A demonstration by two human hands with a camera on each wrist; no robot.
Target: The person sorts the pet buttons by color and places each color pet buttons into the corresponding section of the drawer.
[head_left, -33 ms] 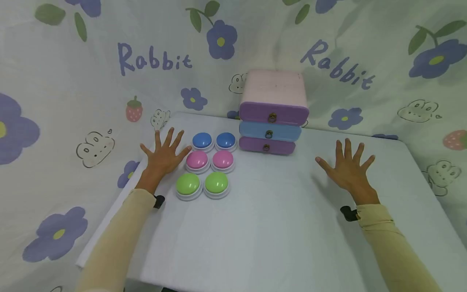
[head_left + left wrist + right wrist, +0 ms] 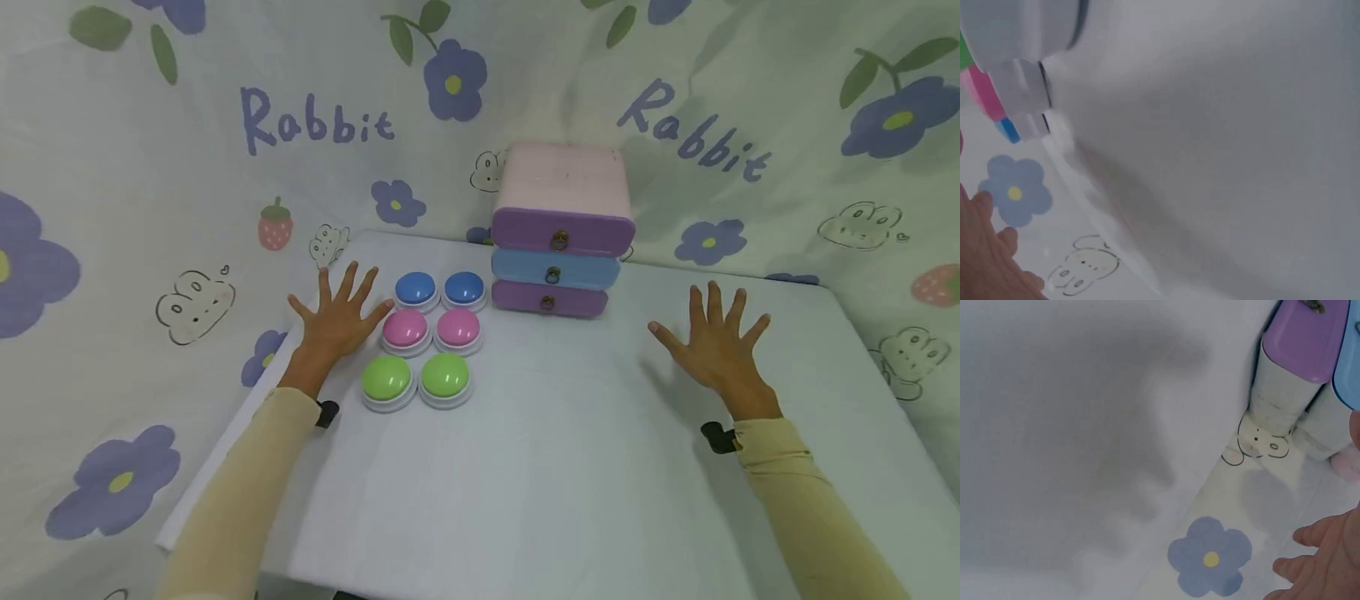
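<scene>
My left hand has its fingers spread and holds nothing, at the left of the push buttons. Its thumb tip is nearest a pink button and a blue button; I cannot tell whether it touches. A second blue button, a second pink button and two green buttons, the left one and the right one, complete two columns. My right hand, also spread and holding nothing, hovers over the table's right side, its shadow beneath. Between the hands stands a three-tier drawer box, its drawers pushed in.
The white table carries the buttons at left and the drawer box at the back. Behind it hangs a cloth printed with flowers, rabbits and lettering. Dark wrist mounts sit on the left wrist and right wrist.
</scene>
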